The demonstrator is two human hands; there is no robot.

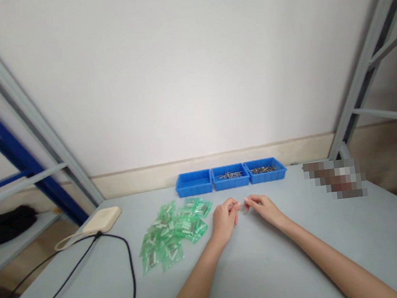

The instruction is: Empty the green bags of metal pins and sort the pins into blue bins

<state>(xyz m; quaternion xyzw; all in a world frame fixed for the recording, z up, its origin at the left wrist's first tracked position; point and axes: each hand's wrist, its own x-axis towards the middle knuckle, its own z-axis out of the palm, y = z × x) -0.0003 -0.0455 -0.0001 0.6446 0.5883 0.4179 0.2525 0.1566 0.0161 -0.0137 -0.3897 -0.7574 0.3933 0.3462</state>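
Observation:
My left hand (224, 220) and my right hand (265, 208) face each other just above the table, thumbs and fingers pinched. A thin, shiny metal pin (242, 204) spans the small gap between the fingertips, one end in each hand. It is too small to tell whether it has a thread or a head. Close by on the left lies a heap of green see-through plastic bags (172, 231) with small metal pieces inside. Behind my hands, the middle blue bin (231, 182) holds thin silver pins, and the right blue bin (268, 176) holds shorter, darker metal pieces.
The left blue bin (194, 188) completes a row along the wall. A cream-coloured box (102, 220) and black cables (131, 266) lie on the grey table (270, 279) at the left. A blurred-out patch (338, 181) covers something at the right. Metal frame posts flank both sides.

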